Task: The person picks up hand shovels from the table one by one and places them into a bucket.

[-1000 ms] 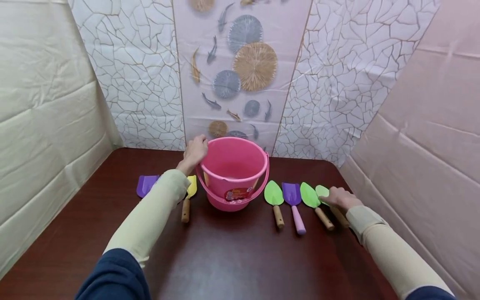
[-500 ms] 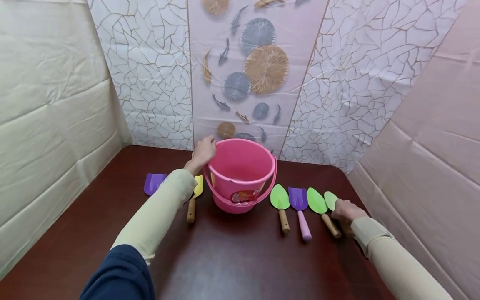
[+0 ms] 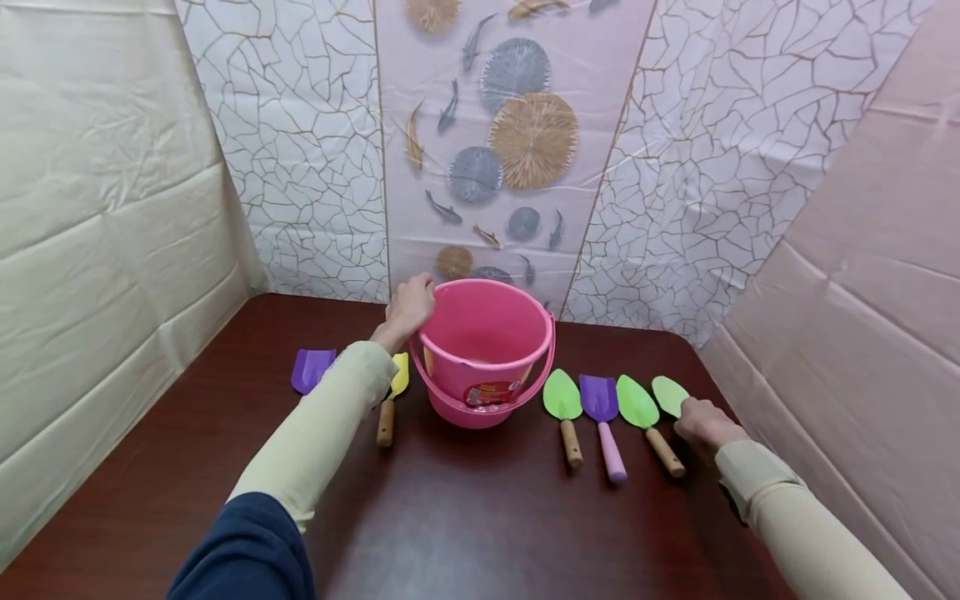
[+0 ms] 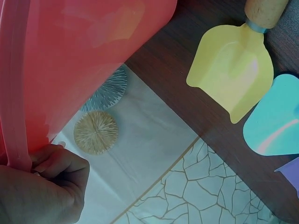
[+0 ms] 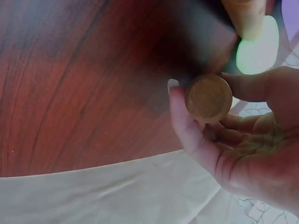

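Note:
My left hand [image 3: 411,303] grips the rim of a pink bucket [image 3: 472,379] at its left side. In the left wrist view the fingers [image 4: 60,163] curl over the rim beside the pink strap-like handle [image 4: 14,93]. My right hand [image 3: 708,423] holds the rightmost trowel, whose pale green blade [image 3: 669,395] points up and left out of the hand. Its round wooden handle end [image 5: 209,99] sits between thumb and fingers in the right wrist view. Just left of that hand lies another green trowel [image 3: 637,403] with a wooden handle.
Right of the bucket lie a purple shovel [image 3: 599,398] with a pink handle and a green trowel [image 3: 562,395]. On its left are a yellow shovel [image 3: 400,375], a turquoise blade [image 4: 275,116] and a purple shovel [image 3: 312,369]. Fabric walls surround the dark wooden table [image 3: 480,533].
The view has shifted, so the tools and bucket appear farther right. My right hand has drawn the rightmost trowel slightly away from its neighbour. My left hand stays on the bucket rim.

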Demonstrator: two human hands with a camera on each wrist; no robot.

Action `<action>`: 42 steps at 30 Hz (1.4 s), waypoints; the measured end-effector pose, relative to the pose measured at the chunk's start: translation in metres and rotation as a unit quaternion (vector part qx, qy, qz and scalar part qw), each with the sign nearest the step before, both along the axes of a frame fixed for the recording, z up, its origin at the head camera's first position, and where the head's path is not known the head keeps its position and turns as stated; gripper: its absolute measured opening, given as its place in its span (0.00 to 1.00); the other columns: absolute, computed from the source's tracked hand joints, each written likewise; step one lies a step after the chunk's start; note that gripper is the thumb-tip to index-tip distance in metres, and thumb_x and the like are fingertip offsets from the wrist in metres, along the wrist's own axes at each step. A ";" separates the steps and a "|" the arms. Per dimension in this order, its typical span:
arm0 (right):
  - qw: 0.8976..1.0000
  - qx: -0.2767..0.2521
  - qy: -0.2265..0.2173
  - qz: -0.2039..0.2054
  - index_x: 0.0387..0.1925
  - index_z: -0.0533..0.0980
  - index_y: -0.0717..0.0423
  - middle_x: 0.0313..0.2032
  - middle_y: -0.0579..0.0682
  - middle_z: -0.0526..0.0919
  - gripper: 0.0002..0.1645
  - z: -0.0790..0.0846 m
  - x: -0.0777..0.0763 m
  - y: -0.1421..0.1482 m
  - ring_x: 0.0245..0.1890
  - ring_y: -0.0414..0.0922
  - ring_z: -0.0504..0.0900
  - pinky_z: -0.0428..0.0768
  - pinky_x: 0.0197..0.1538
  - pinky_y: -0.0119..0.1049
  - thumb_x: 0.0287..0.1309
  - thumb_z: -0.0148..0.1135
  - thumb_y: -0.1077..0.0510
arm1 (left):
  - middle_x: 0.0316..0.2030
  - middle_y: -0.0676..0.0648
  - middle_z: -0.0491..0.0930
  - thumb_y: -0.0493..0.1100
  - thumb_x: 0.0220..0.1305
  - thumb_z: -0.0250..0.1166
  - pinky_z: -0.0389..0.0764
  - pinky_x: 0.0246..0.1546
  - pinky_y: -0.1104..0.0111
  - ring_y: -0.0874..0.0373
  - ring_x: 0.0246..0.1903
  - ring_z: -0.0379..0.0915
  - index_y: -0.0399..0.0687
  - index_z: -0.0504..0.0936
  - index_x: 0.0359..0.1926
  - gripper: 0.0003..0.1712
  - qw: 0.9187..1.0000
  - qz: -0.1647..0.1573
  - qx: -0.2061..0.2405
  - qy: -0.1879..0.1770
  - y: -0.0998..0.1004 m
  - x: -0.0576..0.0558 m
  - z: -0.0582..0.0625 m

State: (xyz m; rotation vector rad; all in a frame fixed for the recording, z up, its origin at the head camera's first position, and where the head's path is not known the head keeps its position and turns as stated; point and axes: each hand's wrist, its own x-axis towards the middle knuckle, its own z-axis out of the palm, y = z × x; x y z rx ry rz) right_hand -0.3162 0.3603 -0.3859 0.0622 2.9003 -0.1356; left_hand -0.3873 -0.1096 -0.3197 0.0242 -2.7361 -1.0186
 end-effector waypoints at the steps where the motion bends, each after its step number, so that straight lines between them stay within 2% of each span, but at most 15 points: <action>1: 1.000 0.000 0.006 -0.001 0.36 0.74 0.69 0.37 0.72 0.78 0.15 0.002 0.000 0.000 0.33 0.59 0.79 0.76 0.34 0.52 0.49 0.48 0.62 | 0.40 0.43 0.78 0.49 0.75 0.41 0.74 0.42 0.52 0.47 0.42 0.76 0.49 0.75 0.47 0.18 1.000 0.000 -0.001 0.000 0.000 0.000 0.000; 5: 1.000 0.000 0.031 -0.002 0.36 0.75 0.69 0.39 0.74 0.78 0.15 0.009 -0.001 -0.002 0.33 0.62 0.80 0.76 0.32 0.53 0.53 0.47 0.61 | 0.41 0.43 0.79 0.48 0.75 0.41 0.75 0.43 0.52 0.47 0.44 0.76 0.50 0.75 0.48 0.17 1.000 -0.001 -0.006 0.002 0.002 0.000 -0.002; 12: 0.997 -0.018 0.076 0.011 0.20 0.69 0.58 0.31 0.68 0.78 0.15 0.026 -0.012 -0.021 0.27 0.58 0.78 0.74 0.28 0.49 0.60 0.44 0.57 | 0.49 0.43 0.80 0.48 0.75 0.42 0.76 0.47 0.50 0.45 0.49 0.77 0.51 0.75 0.55 0.18 1.000 -0.007 -0.029 0.005 0.001 0.000 0.000; 17: 0.991 -0.041 0.126 0.029 0.18 0.64 0.55 0.30 0.66 0.77 0.16 0.035 -0.020 -0.035 0.28 0.59 0.77 0.73 0.28 0.49 0.60 0.45 0.56 | 0.47 0.42 0.79 0.47 0.75 0.40 0.76 0.45 0.51 0.44 0.46 0.77 0.48 0.74 0.53 0.19 0.999 -0.018 -0.042 0.014 0.000 0.003 -0.004; 24: 0.982 -0.058 0.175 0.047 0.17 0.60 0.53 0.20 0.56 0.69 0.17 0.047 -0.026 -0.047 0.23 0.52 0.71 0.70 0.27 0.44 0.61 0.46 0.56 | 0.48 0.41 0.79 0.47 0.75 0.40 0.76 0.47 0.50 0.44 0.47 0.77 0.48 0.74 0.55 0.19 0.998 -0.013 -0.052 0.011 0.000 0.004 -0.003; 29: 0.979 -0.066 0.186 0.056 0.17 0.61 0.54 0.21 0.56 0.69 0.18 0.060 -0.028 -0.049 0.24 0.52 0.71 0.70 0.29 0.45 0.63 0.45 0.56 | 0.50 0.41 0.79 0.47 0.76 0.40 0.76 0.48 0.50 0.43 0.49 0.76 0.48 0.74 0.56 0.20 0.998 -0.011 -0.063 0.014 0.002 0.003 0.002; 37: 0.980 -0.073 0.171 0.065 0.20 0.61 0.55 0.21 0.54 0.67 0.17 0.070 -0.030 -0.056 0.25 0.51 0.70 0.70 0.31 0.43 0.65 0.43 0.56 | 0.52 0.41 0.78 0.47 0.76 0.40 0.75 0.50 0.50 0.43 0.50 0.76 0.49 0.72 0.59 0.21 0.998 -0.009 -0.059 0.001 0.003 0.002 0.002; 42: 0.975 -0.079 0.195 0.071 0.22 0.63 0.58 0.23 0.56 0.70 0.16 0.080 -0.032 -0.063 0.26 0.53 0.71 0.70 0.31 0.44 0.65 0.45 0.56 | 0.53 0.41 0.78 0.47 0.75 0.40 0.74 0.51 0.49 0.43 0.51 0.76 0.50 0.72 0.60 0.21 0.998 -0.007 -0.060 0.001 0.002 0.002 0.002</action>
